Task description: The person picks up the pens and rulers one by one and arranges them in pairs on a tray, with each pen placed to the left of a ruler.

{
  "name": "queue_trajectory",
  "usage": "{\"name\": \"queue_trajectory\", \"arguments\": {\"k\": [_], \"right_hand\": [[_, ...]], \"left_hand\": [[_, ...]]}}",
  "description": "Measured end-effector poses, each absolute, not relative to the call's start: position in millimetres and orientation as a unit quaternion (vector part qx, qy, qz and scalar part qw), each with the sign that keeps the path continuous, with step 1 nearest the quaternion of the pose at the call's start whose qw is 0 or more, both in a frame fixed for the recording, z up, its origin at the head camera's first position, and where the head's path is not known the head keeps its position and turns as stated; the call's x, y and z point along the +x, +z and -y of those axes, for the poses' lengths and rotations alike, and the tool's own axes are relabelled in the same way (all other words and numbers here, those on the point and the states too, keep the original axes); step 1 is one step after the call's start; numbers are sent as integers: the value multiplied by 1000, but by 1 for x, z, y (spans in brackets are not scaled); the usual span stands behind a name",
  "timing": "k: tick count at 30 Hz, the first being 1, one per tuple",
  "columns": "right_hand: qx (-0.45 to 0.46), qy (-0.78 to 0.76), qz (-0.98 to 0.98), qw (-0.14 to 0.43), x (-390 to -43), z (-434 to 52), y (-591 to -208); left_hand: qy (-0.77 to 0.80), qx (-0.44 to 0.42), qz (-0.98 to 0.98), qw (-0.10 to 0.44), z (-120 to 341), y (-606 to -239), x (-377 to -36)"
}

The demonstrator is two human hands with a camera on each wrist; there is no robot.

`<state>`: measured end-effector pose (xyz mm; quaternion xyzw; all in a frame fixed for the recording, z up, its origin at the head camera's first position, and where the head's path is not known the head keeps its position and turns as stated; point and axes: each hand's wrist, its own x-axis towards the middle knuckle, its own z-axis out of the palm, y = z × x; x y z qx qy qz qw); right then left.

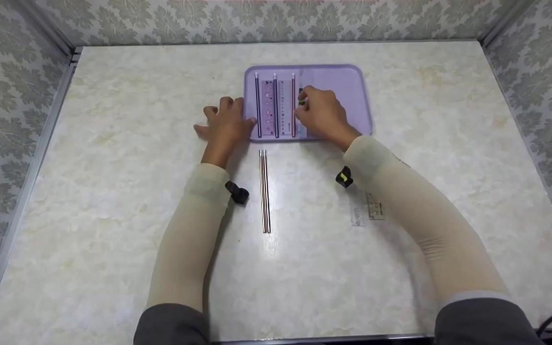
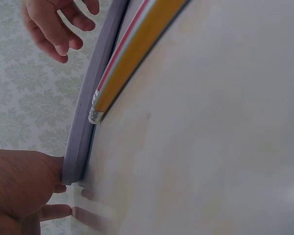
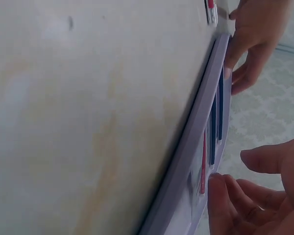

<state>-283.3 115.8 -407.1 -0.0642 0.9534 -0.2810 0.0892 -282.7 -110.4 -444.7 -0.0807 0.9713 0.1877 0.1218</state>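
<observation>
At the left, the person's left hand (image 1: 225,120) lies against the left side of a purple tray (image 1: 336,76), fingers spread apart on the outer side, thumb reaching over the rim. A beige sleeve (image 1: 187,239) covers that forearm, and a black wrist camera (image 1: 237,192) sits near the cuff.

The tray stands on a pale marbled desk (image 1: 113,191). Inside it, near its left wall, a dark pencil (image 1: 258,108) lies lengthwise, its eraser end toward the far rim. Below the tray, on the bare desk, a few striped pencils (image 1: 265,191) lie side by side, eraser ends toward the tray; their exact number is hard to tell. Back in the tray come a pink patterned ruler (image 1: 267,112), a second dark pencil (image 1: 276,108), a paler patterned ruler (image 1: 285,108) and a red pencil (image 1: 293,110), all roughly parallel.

Just right of the red pencil is a light-blue strip (image 1: 303,130), partly hidden by the right hand (image 1: 324,112). This hand is over the tray with its fingers bent; the right wrist view shows its thumb and fingers apart.

Farther right, two transparent rulers (image 1: 375,207) lie on the desk beside the right sleeve (image 1: 424,220), partly covered by it.
</observation>
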Motion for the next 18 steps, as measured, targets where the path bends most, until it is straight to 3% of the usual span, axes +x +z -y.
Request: {"name": "queue_trajectory", "arguments": {"k": [11,18], "right_hand": [[-236,-222,-937,132,-240,-85,-411],[-274,-174,-932,163,-221,-73,-414]], "left_hand": [[181,-82,-973,119,111,-445,-283],[178,-81,-973,125,111,-445,-283]]}}
